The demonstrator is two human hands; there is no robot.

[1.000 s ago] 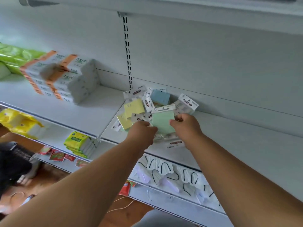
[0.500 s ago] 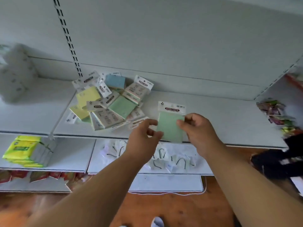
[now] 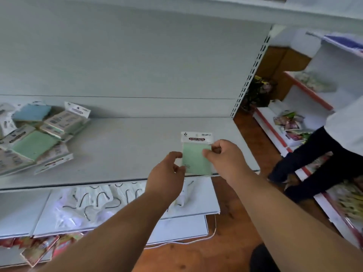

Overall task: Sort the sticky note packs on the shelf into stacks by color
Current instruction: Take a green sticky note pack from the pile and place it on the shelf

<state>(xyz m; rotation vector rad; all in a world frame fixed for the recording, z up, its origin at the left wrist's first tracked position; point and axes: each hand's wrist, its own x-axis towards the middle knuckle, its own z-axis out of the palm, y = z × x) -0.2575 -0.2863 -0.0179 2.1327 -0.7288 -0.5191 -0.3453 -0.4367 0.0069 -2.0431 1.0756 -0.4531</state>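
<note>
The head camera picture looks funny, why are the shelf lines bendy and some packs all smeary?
Head view: its wide lens curves the shelf edge; the pile of packs at left is smeared by motion blur, while the green pack in the right hand stays sharp enough to read "STICKY NOTE".

— Kind of place?
— A shop. White gondola shelving (image 3: 121, 146) beyond the fingertips (image 3: 208, 154), slotted upright (image 3: 249, 75) up right of them.
— More signs?
— Header-carded packs (image 3: 39, 134) heaped far left of the fingers; packaged hooks (image 3: 94, 201) on the tier beneath; snack packets (image 3: 290, 122) on red-edged shelving (image 3: 306, 91) off right.
</note>
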